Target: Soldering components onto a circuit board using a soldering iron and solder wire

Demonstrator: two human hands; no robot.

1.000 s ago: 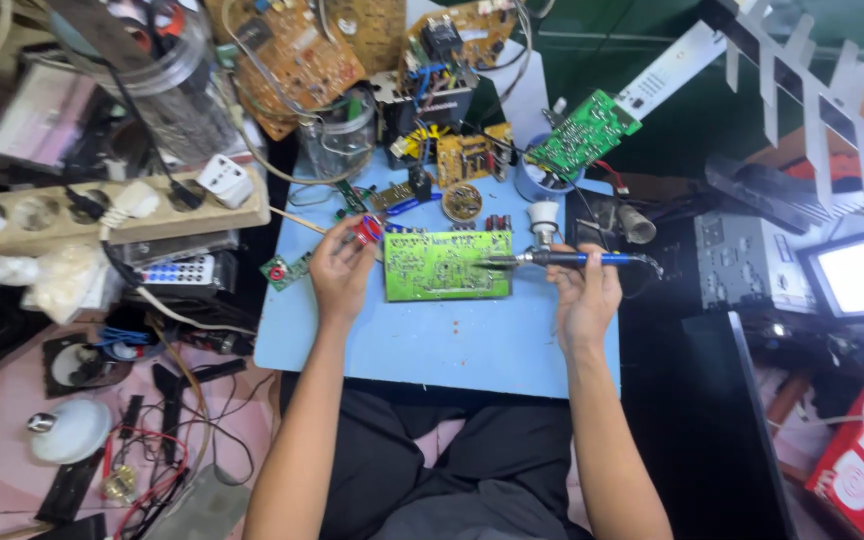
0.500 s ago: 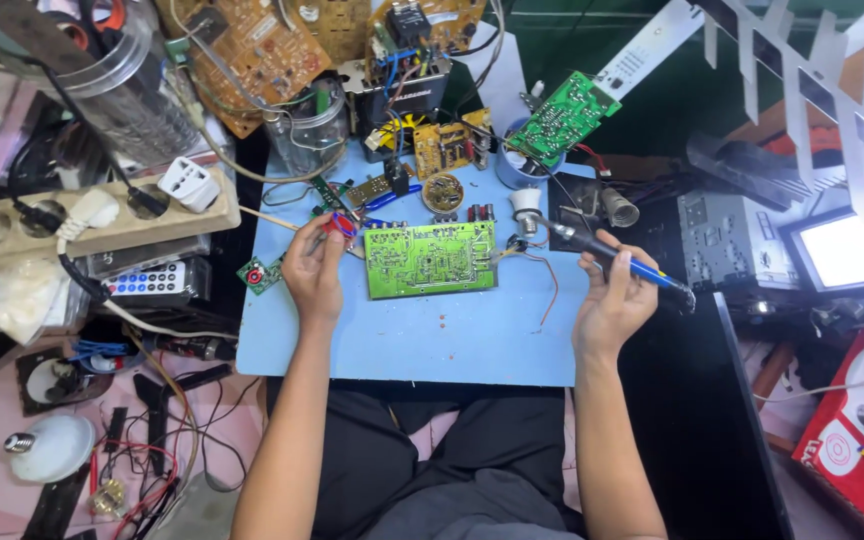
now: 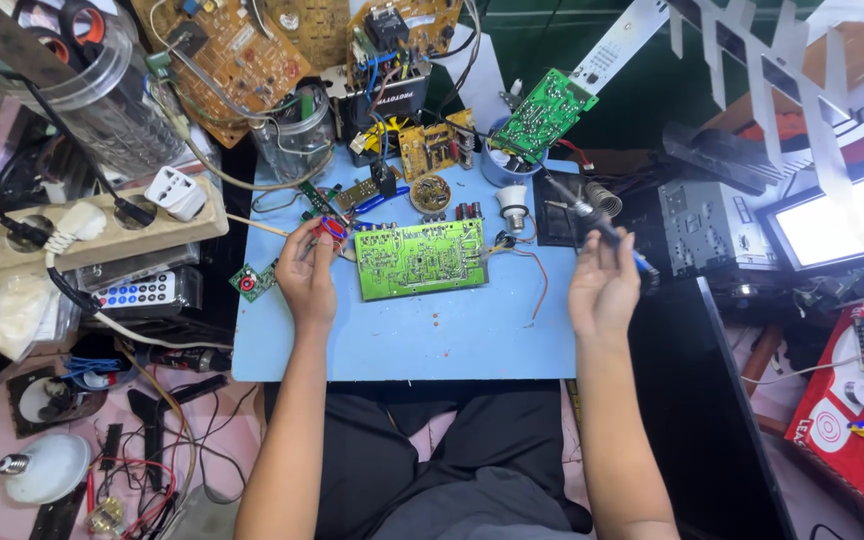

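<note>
A green circuit board (image 3: pixel 419 259) lies flat on a light blue work mat (image 3: pixel 422 335). My left hand (image 3: pixel 306 275) rests at the board's left edge and pinches a small red part (image 3: pixel 330 227) with thin wires. Off the mat's right side, my right hand (image 3: pixel 603 285) grips a soldering iron (image 3: pixel 592 222) with a blue handle. Its tip points up and left, towards a coiled metal stand (image 3: pixel 603 199). Thin wires (image 3: pixel 532 272) trail from the board's right end across the mat.
More circuit boards (image 3: pixel 422 147) crowd the mat's far edge, one green board (image 3: pixel 545 113) propped in a cup. A beige power strip (image 3: pixel 72 236) and a remote control (image 3: pixel 135 293) sit on the left. A lit screen (image 3: pixel 845 217) and a metal box (image 3: pixel 694 225) stand on the right.
My right hand has carried the soldering iron away from the green board, rightwards off the mat towards the coiled stand. My left hand stays at the board's left edge.
</note>
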